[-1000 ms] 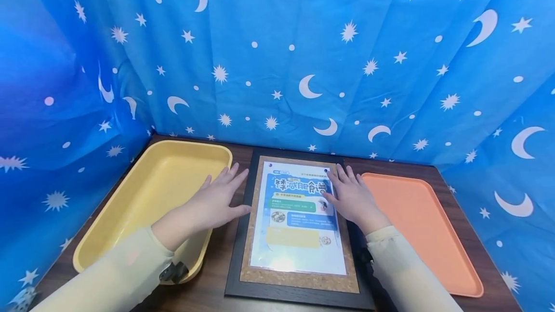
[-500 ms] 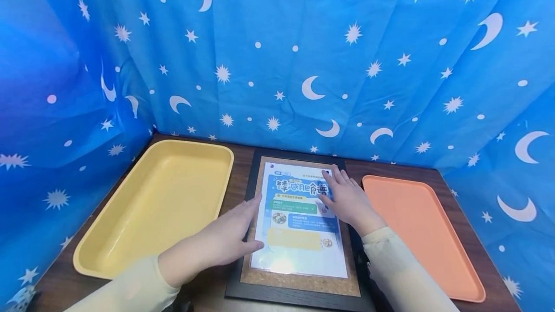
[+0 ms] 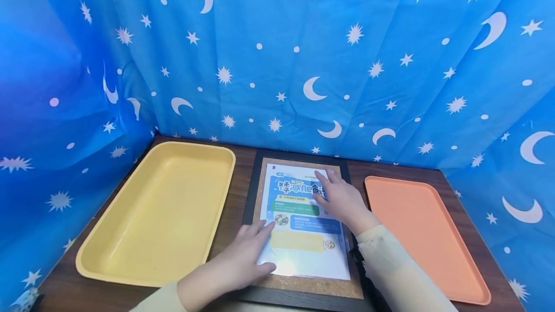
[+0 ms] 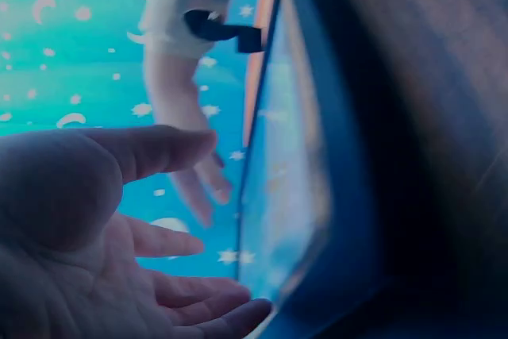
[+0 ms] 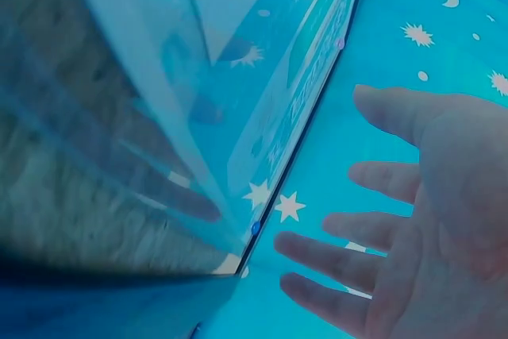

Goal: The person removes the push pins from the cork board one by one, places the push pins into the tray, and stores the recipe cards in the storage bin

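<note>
Head view: printed sheet (image 3: 299,215) flat on framed cork board (image 3: 303,284), beneath both hands. Right hand (image 3: 342,200), grip wide and holding nothing, hovers over sheet near board's far right corner; left hand (image 3: 243,259), likewise wide, spans board's left edge, contact unclear.

The head view looks forward and down from the near side, spanning yellow tray (image 3: 156,211), framed sheet (image 3: 299,242) and orange tray (image 3: 422,235), left to right, to the far starry curtain (image 3: 269,13). From close at the palms of left hand (image 3: 240,256) and right hand (image 3: 344,201), wrist views face far, low across the framed sheet; both share it and the starry curtain.
</note>
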Available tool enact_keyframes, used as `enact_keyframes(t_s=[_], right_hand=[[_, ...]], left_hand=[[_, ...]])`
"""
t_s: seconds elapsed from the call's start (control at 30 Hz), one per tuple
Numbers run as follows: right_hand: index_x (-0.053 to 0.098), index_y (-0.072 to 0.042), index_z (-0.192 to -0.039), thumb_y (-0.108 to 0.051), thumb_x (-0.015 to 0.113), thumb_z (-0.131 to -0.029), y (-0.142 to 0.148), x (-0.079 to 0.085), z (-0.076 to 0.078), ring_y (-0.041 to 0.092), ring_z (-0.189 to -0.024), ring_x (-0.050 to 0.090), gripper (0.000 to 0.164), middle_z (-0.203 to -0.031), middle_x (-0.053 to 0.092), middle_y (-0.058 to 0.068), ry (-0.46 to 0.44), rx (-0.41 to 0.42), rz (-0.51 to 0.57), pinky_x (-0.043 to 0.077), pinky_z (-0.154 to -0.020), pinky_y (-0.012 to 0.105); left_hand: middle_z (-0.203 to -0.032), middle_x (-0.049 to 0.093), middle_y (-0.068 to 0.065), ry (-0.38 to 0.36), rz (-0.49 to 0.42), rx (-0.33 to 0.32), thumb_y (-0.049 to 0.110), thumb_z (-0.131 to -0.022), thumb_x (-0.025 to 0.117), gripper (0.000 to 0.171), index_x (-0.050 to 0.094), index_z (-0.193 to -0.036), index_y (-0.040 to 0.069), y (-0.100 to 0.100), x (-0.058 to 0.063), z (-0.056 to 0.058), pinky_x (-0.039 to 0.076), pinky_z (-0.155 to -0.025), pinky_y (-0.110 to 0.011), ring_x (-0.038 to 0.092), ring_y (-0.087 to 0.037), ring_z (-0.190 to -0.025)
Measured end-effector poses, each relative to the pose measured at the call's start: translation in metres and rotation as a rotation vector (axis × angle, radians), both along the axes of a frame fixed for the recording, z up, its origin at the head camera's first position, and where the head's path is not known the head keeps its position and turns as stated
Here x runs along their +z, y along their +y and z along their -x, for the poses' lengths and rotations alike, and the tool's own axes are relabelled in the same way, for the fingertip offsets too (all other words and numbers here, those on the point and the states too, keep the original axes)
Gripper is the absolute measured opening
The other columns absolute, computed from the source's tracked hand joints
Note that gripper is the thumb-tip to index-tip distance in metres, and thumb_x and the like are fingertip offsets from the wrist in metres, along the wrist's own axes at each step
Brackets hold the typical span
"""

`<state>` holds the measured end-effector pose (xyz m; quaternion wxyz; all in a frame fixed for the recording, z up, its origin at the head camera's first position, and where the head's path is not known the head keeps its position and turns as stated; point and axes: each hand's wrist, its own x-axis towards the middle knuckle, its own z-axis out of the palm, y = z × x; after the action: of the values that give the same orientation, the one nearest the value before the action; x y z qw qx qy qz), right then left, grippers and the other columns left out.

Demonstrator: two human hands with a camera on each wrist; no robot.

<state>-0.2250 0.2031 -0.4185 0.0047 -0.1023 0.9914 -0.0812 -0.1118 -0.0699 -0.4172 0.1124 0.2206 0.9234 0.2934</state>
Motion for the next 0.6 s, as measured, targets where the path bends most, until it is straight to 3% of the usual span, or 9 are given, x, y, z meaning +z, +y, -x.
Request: enact_keyframes(t_s=[0.13,0.23,0.4,0.6], right_hand=[[0.037,-0.018,-0.161,-0.046,0.064,-0.1,-0.003,-0.005,-0.001,0.046,-0.147,0.041,0.073,-0.168,0.033,0.017,-0.035,0.015,0.014,0.046,-0.107,0.064],[0.038,-0.019,-0.161,-0.047,0.065,-0.099,-0.003,-0.006,-0.001,0.046,-0.145,0.045,0.073,-0.166,0.037,0.017,-0.042,0.03,0.024,0.048,-0.105,0.063],[0.035,-0.019,-0.162,-0.046,0.064,-0.1,-0.004,-0.003,0.003,0.045,-0.145,0.044,0.073,-0.165,0.038,0.018,-0.041,0.035,0.037,0.048,-0.106,0.063],[0.037,-0.02,-0.161,-0.047,0.062,-0.101,-0.01,-0.001,0.012,0.043,-0.146,0.045,0.07,-0.162,0.043,0.017,-0.063,0.053,0.05,0.045,-0.109,0.064]], left_hand=[[-0.157,0.043,-0.022,0.018,-0.023,0.015,0.028,-0.085,0.08,0.078,0.049,-0.152,0.004,0.008,-0.018,-0.002,0.043,-0.108,-0.059,0.042,-0.037,-0.135],[-0.157,0.044,-0.021,0.041,0.017,0.036,0.028,-0.084,0.08,0.075,0.052,-0.149,0.004,0.012,-0.026,-0.001,0.041,-0.108,-0.059,0.042,-0.036,-0.136],[-0.155,0.046,-0.02,0.081,0.074,0.055,0.025,-0.082,0.081,0.071,0.057,-0.145,0.002,0.016,-0.032,0.0,0.041,-0.109,-0.059,0.041,-0.037,-0.137],[-0.154,0.046,-0.019,0.119,0.063,0.079,0.024,-0.081,0.082,0.064,0.063,-0.138,0.0,0.015,-0.034,-0.001,0.04,-0.109,-0.059,0.041,-0.038,-0.137]])
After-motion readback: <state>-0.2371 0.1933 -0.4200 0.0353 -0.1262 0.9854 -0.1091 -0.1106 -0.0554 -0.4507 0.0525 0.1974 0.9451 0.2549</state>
